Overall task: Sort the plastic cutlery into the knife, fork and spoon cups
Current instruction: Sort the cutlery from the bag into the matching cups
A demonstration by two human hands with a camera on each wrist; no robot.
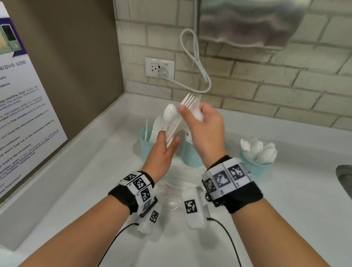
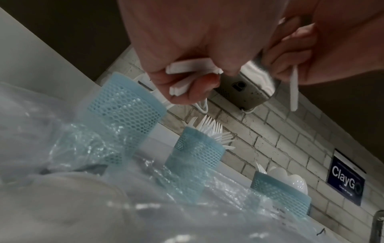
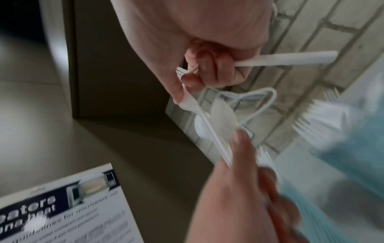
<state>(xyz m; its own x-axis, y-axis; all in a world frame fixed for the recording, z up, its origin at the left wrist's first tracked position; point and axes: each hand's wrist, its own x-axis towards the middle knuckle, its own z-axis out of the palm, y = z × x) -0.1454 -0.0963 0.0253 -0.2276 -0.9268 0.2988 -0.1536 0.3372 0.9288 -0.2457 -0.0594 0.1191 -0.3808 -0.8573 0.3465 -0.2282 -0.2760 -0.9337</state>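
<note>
Above the counter (image 1: 291, 205), near its back edge, the left hand (image 1: 163, 153) grips the handle ends of a bundle of white cutlery (image 1: 172, 124); its fingers curl round them, and a spoon bowl and fork tines stick up past the grip. The right hand (image 1: 205, 127) pinches the fork (image 1: 189, 101) head at the bundle's top and holds another handle in its curled fingers. Below stand three mesh cups: the knife cup (image 1: 146, 145), fork cup (image 1: 191, 157) and spoon cup (image 1: 257, 165).
</note>
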